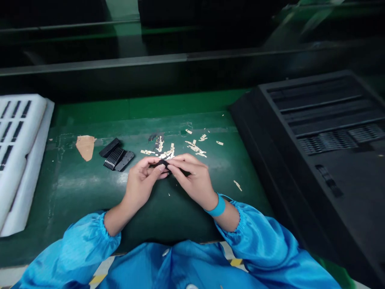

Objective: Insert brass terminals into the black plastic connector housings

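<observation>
The left hand [144,176] and the right hand [192,178] meet over the middle of the green table mat [90,188]. Both hands pinch the same small black flat strip [165,163] between thumb and fingertips. The left hand takes its left end and the right hand closes on its right part, so only a short dark piece shows between the fingers. The strip is held just over the mat, in front of the person's body. I cannot tell if it touches the mat.

Just behind the hands lies a loose heap of thin beige paper scraps [195,147], and some single scraps are spread further to the right. To the left of the hands, a fanned stack of black flat strips [117,157] rests on the mat, and beside it is a brown torn patch [86,146]. At the left edge stands a white foam tray with dark slots [33,120]. At the right side a large black plastic housing with ribbed vents [325,140] lies on the table. The right wrist wears a blue wristband [218,208], and both arms are in shiny blue sleeves [261,241].
</observation>
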A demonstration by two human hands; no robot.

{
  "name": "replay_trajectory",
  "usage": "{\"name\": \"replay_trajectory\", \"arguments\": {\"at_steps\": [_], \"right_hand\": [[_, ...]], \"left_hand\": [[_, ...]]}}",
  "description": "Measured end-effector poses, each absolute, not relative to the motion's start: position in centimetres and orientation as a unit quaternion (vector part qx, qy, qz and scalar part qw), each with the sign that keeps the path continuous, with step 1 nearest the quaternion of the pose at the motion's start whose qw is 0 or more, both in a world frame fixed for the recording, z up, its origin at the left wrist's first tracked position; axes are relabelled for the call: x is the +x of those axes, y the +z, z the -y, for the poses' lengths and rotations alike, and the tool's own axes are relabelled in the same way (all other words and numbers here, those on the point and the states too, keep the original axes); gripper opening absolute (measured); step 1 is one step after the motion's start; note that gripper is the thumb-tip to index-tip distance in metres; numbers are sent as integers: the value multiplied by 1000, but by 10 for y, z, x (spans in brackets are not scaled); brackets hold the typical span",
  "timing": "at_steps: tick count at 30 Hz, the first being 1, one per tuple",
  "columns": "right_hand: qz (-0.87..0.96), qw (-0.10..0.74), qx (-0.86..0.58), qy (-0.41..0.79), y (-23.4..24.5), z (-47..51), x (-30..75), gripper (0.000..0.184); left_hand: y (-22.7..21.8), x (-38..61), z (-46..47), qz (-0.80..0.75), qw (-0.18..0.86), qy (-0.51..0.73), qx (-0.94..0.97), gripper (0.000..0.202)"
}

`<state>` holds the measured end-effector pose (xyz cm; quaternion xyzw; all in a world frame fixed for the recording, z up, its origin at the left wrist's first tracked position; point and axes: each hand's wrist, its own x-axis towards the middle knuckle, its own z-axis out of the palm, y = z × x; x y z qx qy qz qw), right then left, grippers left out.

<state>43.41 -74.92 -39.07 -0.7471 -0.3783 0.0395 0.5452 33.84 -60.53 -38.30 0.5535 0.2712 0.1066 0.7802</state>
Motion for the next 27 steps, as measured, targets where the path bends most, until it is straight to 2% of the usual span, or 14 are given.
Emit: {"name": "replay_trajectory", "arguments": {"at_steps": [3,7,9,18,23,27], "right_hand": [[369,554,-745,36,-390,749,434,19],[390,535,-747,-62,-390,751,429,25],[408,523,-745,-74,-391,751,427,26],[359,560,-747,-4,-389,749,426,23],[347,567,-748,-1,-385,749,423,24],[347,569,-745,2,-384,749,422,26]], "left_hand": [[-383,339,604,-284,779,90,552,34],[-382,338,606,-290,775,90,554,35],[-381,338,607,-286,775,94,555,35],[-377,338,612,-241,729,117,630,31],[-374,337,613,-218,694,130,674,48],[-374,336,612,-193,672,122,704,39]]}}
